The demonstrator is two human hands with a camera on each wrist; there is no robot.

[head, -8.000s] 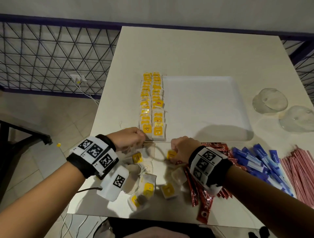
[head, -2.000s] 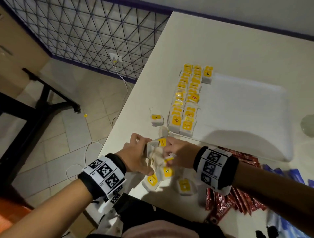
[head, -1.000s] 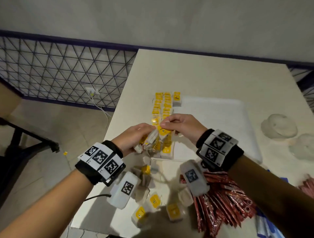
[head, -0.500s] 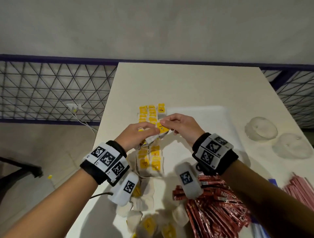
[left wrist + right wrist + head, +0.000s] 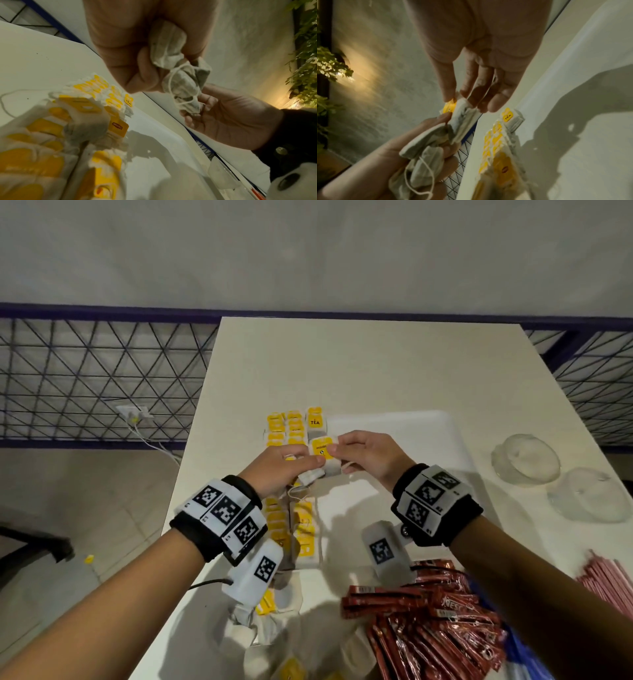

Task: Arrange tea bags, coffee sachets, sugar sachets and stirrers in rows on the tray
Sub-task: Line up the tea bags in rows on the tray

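Observation:
Above the white tray [image 5: 411, 474], my left hand [image 5: 284, 467] grips a bunch of tea bags [image 5: 171, 54] with loose strings. My right hand [image 5: 363, 453] pinches one yellow-tagged tea bag [image 5: 323, 451] between thumb and fingers, right against the left hand's bunch; the right wrist view shows that pinched tea bag [image 5: 458, 112]. Two rows of yellow-tagged tea bags [image 5: 286, 436] lie along the tray's left side, and a single bag marked TEA [image 5: 315, 421] starts a third row at the far end.
Loose tea bags [image 5: 274, 604] lie on the table near its front edge. Red coffee sachets [image 5: 428, 621] are heaped at the front right, pink stirrers [image 5: 609, 583] at the far right. Two clear plastic lids [image 5: 527, 458] sit right of the tray. The table's left edge drops to the floor.
Both hands have lifted from the loose pile at the table's front and moved forward over the tray with tea bags. One bag marked TEA has appeared at the tray's far end.

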